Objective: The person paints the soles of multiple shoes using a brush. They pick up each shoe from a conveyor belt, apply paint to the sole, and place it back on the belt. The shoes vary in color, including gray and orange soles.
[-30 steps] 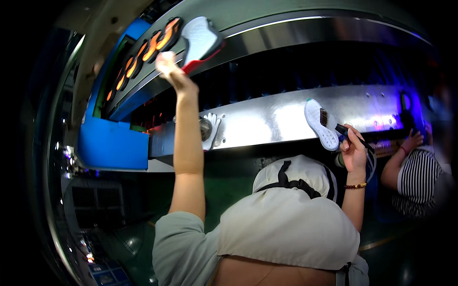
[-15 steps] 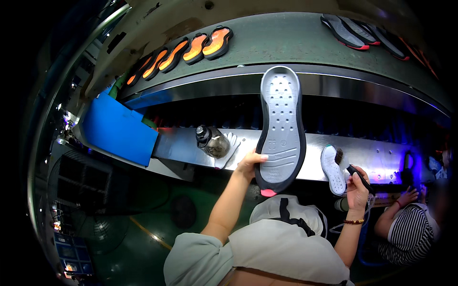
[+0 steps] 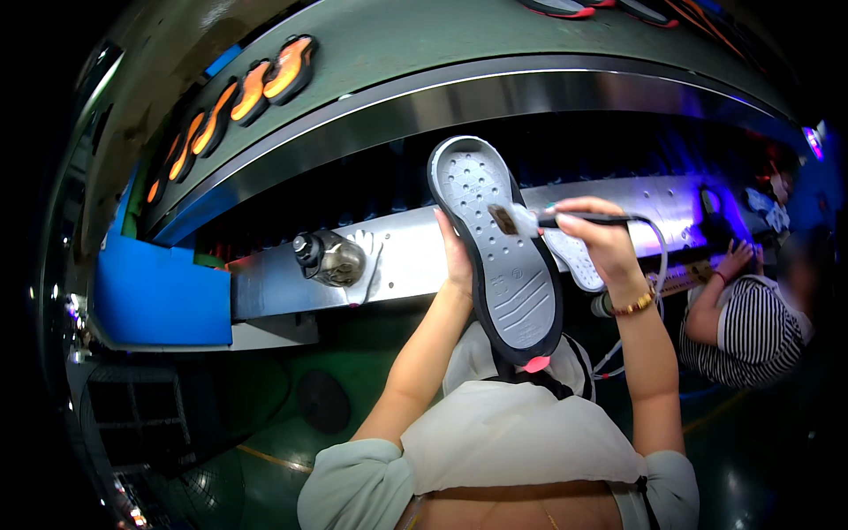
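A large grey shoe sole [image 3: 512, 291] with a black rim and a pink tab at its near end is held up before me, its dotted side showing. My left hand [image 3: 456, 252] is closed on its left edge, the fingers partly hidden behind it. In my right hand [image 3: 604, 246] is a brush [image 3: 583, 217] with a black handle, a pale head and dark bristles; a clear hose runs from its handle. The bristles lie over the middle of the sole and look to be touching it. Partly behind the sole, a smaller pale sole [image 3: 576, 261] rests on the metal ledge.
A dark bottle [image 3: 334, 258] stands on the steel ledge [image 3: 402, 252] beside a white glove [image 3: 367, 281]. Orange-and-black soles [image 3: 252, 93] lie on the green conveyor [image 3: 397, 53] beyond. A blue panel [image 3: 159, 296] stands left. Another person in a striped top [image 3: 751, 331] sits at right.
My right hand has brought the brush up and left onto the sole. The sole has tilted, its far end leaning left. The view has shifted, with the conveyor higher in it.
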`<action>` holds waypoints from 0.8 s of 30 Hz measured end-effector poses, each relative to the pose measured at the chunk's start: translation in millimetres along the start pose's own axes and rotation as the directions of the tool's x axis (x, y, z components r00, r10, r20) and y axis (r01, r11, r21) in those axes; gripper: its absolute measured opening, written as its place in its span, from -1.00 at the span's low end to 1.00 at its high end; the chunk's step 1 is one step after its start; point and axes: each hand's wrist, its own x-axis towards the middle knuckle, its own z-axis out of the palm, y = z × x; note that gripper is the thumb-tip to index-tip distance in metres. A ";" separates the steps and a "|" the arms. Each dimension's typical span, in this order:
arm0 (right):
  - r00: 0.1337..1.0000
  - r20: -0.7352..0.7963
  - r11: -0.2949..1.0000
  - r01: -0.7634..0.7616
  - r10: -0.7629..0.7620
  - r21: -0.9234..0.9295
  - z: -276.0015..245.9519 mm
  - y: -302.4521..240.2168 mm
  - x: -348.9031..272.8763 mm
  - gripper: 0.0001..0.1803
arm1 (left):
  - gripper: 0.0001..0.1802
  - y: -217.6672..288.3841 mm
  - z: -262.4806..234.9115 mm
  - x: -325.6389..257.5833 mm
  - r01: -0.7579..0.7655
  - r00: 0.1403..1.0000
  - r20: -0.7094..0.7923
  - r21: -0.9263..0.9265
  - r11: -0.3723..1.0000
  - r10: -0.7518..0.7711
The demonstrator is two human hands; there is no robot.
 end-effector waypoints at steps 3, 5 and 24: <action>0.996 0.035 0.996 -0.086 0.086 0.015 6.6 -8.9 21.8 -0.84 | 0.05 -8.0 6.8 0.4 0.035 0.997 0.072 0.018 0.999 -0.036; 0.997 0.018 0.991 0.070 -0.069 -0.112 8.3 -10.0 33.5 -0.85 | 0.06 -14.1 12.6 -1.3 0.043 0.996 0.082 0.003 0.999 -0.044; 0.881 0.387 0.774 0.439 -0.272 -0.455 12.9 -27.4 -11.1 -0.87 | -0.07 1.8 13.1 0.5 -0.100 0.975 -0.195 0.044 0.994 0.107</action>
